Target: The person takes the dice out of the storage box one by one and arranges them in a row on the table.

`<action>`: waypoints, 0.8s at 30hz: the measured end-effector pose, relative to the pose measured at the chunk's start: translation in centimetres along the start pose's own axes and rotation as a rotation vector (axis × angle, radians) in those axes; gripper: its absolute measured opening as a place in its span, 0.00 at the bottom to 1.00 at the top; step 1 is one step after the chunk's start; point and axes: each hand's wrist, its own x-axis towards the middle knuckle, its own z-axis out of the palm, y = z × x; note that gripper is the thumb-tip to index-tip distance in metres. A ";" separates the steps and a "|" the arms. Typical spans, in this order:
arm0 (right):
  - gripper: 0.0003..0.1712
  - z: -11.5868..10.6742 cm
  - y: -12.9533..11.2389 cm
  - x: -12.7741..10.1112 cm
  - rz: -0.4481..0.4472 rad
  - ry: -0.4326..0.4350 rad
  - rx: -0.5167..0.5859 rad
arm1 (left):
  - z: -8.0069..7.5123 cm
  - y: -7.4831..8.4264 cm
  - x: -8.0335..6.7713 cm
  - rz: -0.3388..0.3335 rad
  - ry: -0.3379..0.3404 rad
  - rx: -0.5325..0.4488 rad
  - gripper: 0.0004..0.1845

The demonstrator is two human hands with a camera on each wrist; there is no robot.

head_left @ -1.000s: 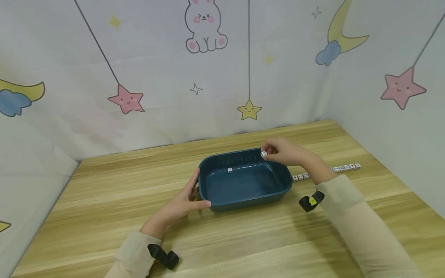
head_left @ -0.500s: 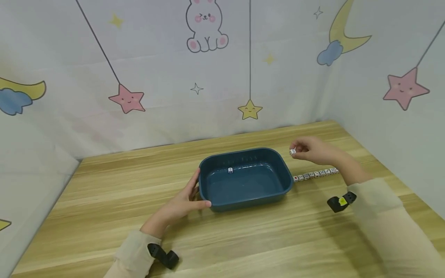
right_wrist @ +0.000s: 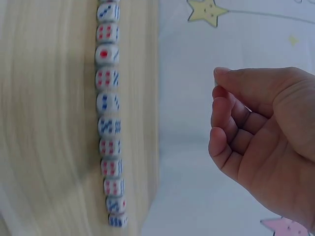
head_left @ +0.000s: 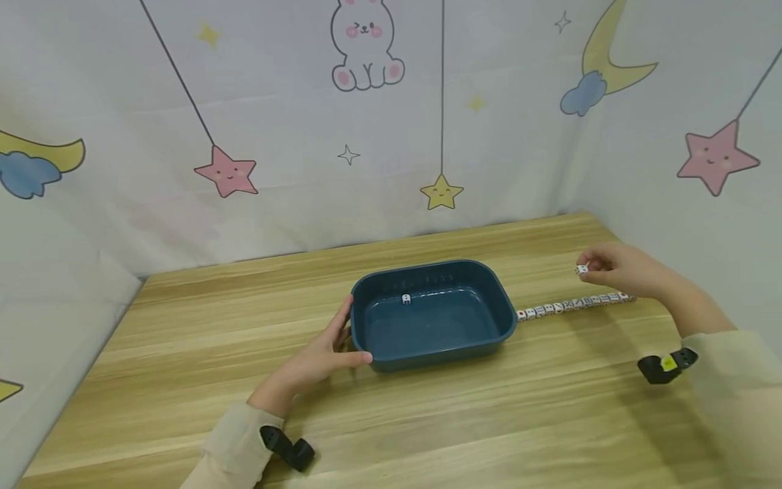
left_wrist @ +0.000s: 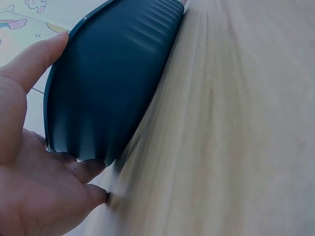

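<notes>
Wooden table (head_left: 183, 353), cartoon backdrop of stars, moons and a bunny behind.

Die (head_left: 582, 269): white, pinched at fingertips of right hand (head_left: 617, 272), held in the air just above the far end of the row (head_left: 574, 305). Other fingers curled in; the wrist view hides the die behind the fingers.

Row: white dice with red and blue pips, touching side by side in a straight line from beside the tray (head_left: 430, 314) out toward the right wall. Clearer in the wrist view (right_wrist: 108, 113).

Tray: dark blue, shallow, mid-table. One die (head_left: 406, 299) lying inside near the back wall.

Left hand (head_left: 318, 356): fingers fairly straight, thumb along the near rim, fingers against the left wall. Steadying, not clutching.

Judged step: adding the held die to the row's end. To do it well: lower straight down onto the table just past the last die, then nudge in flush. Keep the pinch light and high on the die, so fingertips stay off the neighbours. Risk: a sideways knock would bend the line. No need to shift the tray.
</notes>
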 end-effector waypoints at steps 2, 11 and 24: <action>0.13 -0.3 1.0 -0.5 0.020 -0.002 -0.010 | 0.0 0.0 0.0 0.002 0.001 -0.005 0.58; 0.13 -1.1 5.9 -2.2 0.089 0.021 -0.055 | 0.0 0.0 0.0 -0.006 0.001 -0.004 0.59; 0.19 -1.1 9.3 -3.6 0.163 -0.005 -0.067 | 0.0 0.0 0.0 0.006 0.003 0.008 0.58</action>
